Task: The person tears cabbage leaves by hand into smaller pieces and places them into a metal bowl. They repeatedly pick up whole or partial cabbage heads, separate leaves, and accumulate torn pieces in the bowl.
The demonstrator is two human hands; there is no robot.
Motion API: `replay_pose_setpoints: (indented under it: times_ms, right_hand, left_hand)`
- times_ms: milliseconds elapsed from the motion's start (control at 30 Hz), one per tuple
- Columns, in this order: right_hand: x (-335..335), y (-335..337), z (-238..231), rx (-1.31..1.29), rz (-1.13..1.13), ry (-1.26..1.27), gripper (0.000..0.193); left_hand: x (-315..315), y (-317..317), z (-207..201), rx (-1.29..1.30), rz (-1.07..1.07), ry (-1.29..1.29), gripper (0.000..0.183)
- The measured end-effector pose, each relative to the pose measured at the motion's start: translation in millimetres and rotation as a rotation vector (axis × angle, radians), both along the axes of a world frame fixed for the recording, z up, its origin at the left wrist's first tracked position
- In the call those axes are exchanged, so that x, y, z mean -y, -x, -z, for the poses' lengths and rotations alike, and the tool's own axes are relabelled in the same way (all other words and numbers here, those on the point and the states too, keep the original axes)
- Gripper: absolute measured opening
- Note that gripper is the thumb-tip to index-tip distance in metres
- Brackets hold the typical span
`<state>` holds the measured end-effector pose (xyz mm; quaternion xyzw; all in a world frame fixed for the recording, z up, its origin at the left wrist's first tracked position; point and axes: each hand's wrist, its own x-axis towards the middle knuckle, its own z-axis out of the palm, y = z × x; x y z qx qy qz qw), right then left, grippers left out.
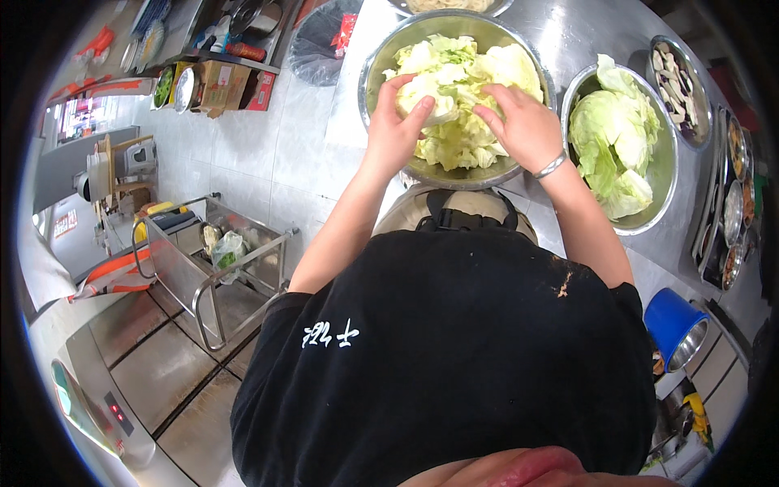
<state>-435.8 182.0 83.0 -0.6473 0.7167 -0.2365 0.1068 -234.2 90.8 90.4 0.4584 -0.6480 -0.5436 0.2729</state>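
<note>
pale green cabbage pieces [454, 97] fill a steel bowl [381, 61] in the upper middle of the frame, on a steel desk [584, 32]. both hands are in the bowl. the left hand [398, 122] sits on the left side of the heap, its fingers curled around a whitish chunk, so that grip is closed on cabbage. the right hand [523, 126], with a metal bangle [550, 165] at the wrist, lies on the right side of the heap with fingers bent down into the leaves; it presses or pinches them, though how tightly cannot be told from above.

the cabbage looks light and crisp, likely stiff along the thick white ribs and floppy at the thin leaf edges. wet leaves would be slippery, and the thin parts should tear easily. the firmest hold is probably on the dense ribbed core of a chunk, with the fingers wrapped around it rather than nipping an edge.

to the right, a second steel bowl [669, 174] holds larger, greener cabbage leaves [613, 138], well apart from the hands. further right sits a dish of sliced pieces [677, 85]. a blue cup [673, 325] lies at the lower right, and a steel trolley [211, 276] stands on the floor at the left.
</note>
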Motion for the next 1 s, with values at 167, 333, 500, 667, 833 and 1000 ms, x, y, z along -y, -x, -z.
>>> replay_pose_setpoints:
  times_ms: [167,333,500,667,833,1000]
  right_hand:
    - [13,-28,-11,0.481,0.109,0.042,0.042]
    - [29,-40,-11,0.590,0.193,0.110,0.035]
    - [36,-38,13,0.796,0.201,0.161,0.028]
    - [53,-26,20,1.732,0.389,-0.111,0.023]
    - [54,-7,7,1.708,0.366,-0.347,0.032]
    - [69,0,3,1.220,0.317,-0.036,0.040]
  left_hand:
    - [-17,22,7,-0.304,-0.072,-0.183,0.037]
    - [-16,32,-1,-0.105,-0.098,-0.048,0.031]
    - [-12,32,5,-0.213,-0.039,-0.299,0.034]
    - [-5,34,13,0.008,-0.034,0.212,0.030]
    - [21,16,5,0.189,0.206,0.296,0.029]
    - [35,11,11,0.186,0.185,0.326,0.034]
